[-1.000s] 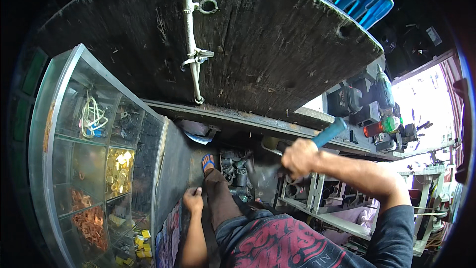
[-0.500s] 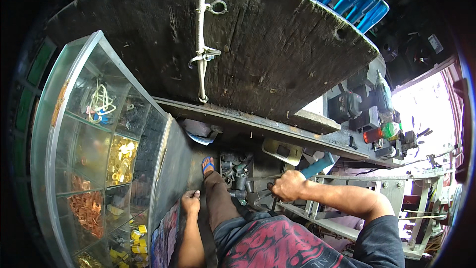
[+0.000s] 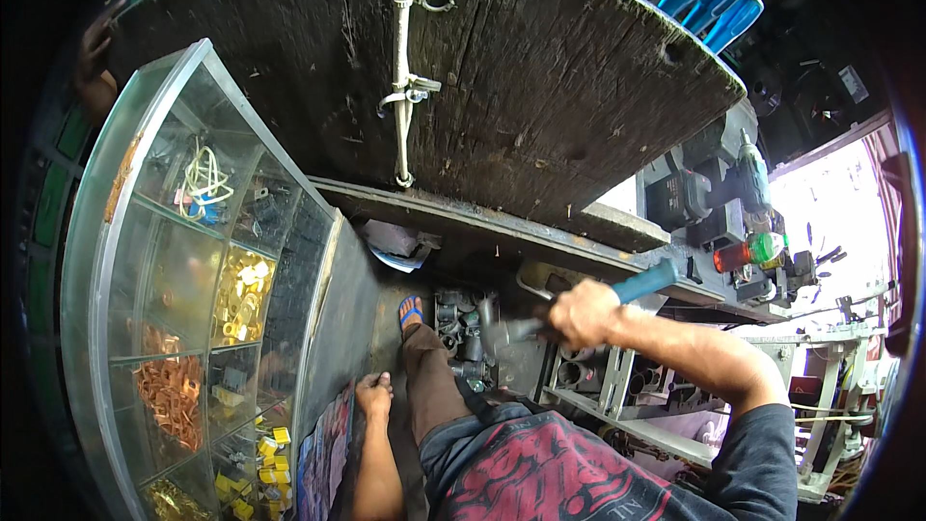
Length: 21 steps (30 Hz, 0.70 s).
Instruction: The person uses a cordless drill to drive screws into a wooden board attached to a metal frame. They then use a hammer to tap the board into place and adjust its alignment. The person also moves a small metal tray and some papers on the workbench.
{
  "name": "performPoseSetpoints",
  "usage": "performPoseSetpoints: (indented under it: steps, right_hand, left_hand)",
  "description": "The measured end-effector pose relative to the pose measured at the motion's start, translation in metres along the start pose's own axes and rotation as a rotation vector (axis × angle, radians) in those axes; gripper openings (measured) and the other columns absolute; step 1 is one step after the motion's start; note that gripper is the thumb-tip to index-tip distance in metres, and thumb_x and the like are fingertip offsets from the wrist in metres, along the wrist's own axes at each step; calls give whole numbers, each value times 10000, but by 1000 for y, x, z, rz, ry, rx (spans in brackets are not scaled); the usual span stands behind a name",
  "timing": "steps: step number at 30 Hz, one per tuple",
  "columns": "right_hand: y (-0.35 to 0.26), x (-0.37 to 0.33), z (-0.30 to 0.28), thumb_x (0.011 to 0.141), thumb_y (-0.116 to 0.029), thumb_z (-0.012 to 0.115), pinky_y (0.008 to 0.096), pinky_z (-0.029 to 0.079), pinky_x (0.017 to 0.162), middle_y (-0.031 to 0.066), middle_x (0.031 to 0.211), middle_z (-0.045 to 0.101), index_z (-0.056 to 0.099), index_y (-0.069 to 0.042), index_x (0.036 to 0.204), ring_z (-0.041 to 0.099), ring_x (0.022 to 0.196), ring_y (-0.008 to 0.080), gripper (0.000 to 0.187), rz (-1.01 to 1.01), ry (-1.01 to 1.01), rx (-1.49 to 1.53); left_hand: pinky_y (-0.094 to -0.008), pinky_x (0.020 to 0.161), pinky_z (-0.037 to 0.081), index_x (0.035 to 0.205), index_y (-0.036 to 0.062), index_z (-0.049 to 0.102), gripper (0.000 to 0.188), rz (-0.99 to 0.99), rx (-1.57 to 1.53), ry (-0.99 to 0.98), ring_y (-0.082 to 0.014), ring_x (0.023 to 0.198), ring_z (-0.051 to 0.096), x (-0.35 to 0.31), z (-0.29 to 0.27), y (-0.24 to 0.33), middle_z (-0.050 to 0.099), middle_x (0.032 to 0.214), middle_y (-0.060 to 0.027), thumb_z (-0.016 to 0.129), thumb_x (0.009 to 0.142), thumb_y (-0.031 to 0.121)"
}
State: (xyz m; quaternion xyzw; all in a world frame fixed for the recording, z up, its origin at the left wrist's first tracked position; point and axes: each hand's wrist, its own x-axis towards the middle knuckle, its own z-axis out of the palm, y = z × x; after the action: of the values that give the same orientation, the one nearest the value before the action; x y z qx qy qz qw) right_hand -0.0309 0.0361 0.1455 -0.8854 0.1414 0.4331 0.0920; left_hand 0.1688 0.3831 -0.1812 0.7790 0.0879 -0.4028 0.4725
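Observation:
My right hand (image 3: 582, 315) is closed round the handle of a hammer (image 3: 648, 282), whose blue grip sticks out to the right of my fist. Leftward from the fist runs the grey shaft, ending in a metal head (image 3: 494, 333) blurred by motion. Under and beside that head lies a box of grey metal parts (image 3: 461, 318) on the floor. My left hand (image 3: 374, 394) hangs low beside my left leg, fingers curled inward. Whether it holds something small is hidden. It is nearest the dark side of the glass display case (image 3: 114, 232).
Copper and brass pieces and yellow parts fill the case's compartments. A dark wooden board (image 3: 540, 87) with a white cord (image 3: 404, 58) spans the front. On the bench at right sit a drill (image 3: 750, 174) and a red-and-green bottle (image 3: 748, 253). A metal frame (image 3: 588, 396) stands at lower right.
My right hand has lifted forward with the hammer, and its head has swung up into sight. My left hand barely shifts. A person's arm now shows at the far upper left.

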Motion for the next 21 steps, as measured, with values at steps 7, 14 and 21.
performPoseSetpoints:
  steps: [7, 14, 21]
  right_hand:
    - [10, 13, -15, 766, -355, 748, 456, 608, 751, 153, 875, 752, 748, -74, 886, 749, 856, 325, 307, 175, 67, 69]
    - [8, 5, -3, 773, -403, 754, 438, 607, 766, 140, 916, 757, 753, -73, 902, 749, 869, 333, 355, -59, -85, -70]
    - [4, 2, -10, 763, -367, 759, 452, 607, 767, 147, 935, 753, 744, -57, 912, 745, 870, 343, 344, 79, -122, 88]
  left_hand:
    - [-257, 520, 494, 1003, -30, 688, 159, -47, -17, -12, -105, 607, 590, -5, -14, -9, 656, 790, -39, 729, 940, 111]
    - [-240, 512, 487, 988, -26, 690, 114, -74, -31, 18, -97, 614, 587, 0, -24, -1, 647, 788, -29, 716, 937, 72]
    - [-240, 499, 486, 954, -14, 686, 87, -73, -26, 6, -92, 598, 583, -1, -21, 4, 643, 775, -24, 710, 939, 68]
